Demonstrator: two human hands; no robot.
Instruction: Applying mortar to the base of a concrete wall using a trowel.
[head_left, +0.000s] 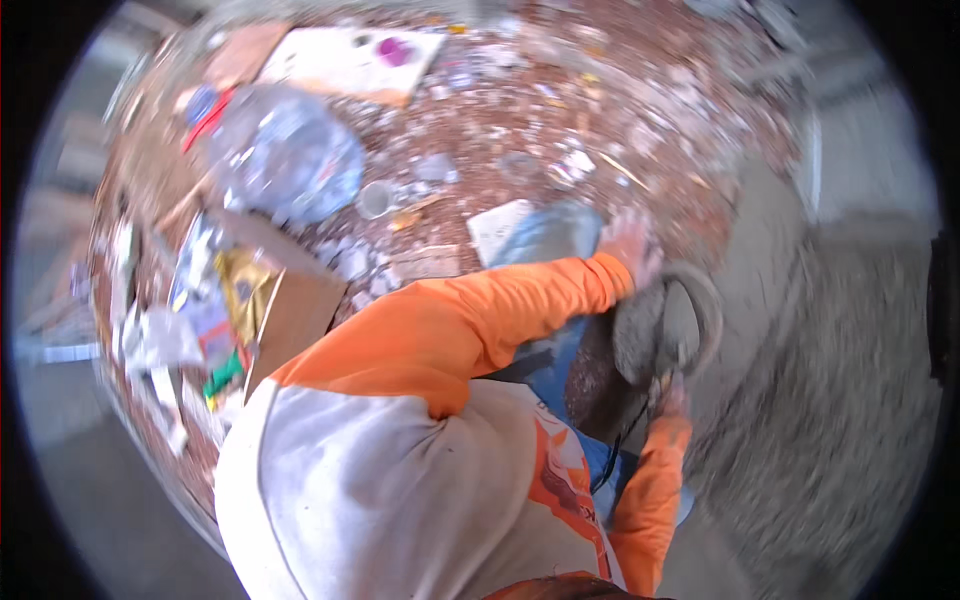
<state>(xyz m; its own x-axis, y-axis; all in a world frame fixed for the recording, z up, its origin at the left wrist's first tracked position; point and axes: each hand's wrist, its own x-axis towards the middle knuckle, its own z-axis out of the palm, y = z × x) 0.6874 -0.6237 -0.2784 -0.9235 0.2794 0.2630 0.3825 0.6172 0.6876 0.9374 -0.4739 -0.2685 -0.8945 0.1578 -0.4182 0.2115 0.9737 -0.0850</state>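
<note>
A grey, mortar-smeared bucket (708,312) leans over beside my knees, its round mouth facing the grey heap at the right. Wet grey mortar (640,335) shows inside it. My left hand (632,247), blurred, is closed at the bucket's upper rim, with its fingertips not clear. Below the mouth, my right hand (671,398) is closed round the handle of a trowel, whose grey blade (681,325) reaches into the bucket. My blue trouser leg (550,235) is bent next to the bucket.
A grey mortar heap (765,260) lies along the right. Reddish ground is strewn with rubble and scraps. A large clear plastic bottle (285,155), a stained white board (345,60), a clear cup (376,200), a cardboard box (295,320) and plastic wrappers (205,320) lie at the left.
</note>
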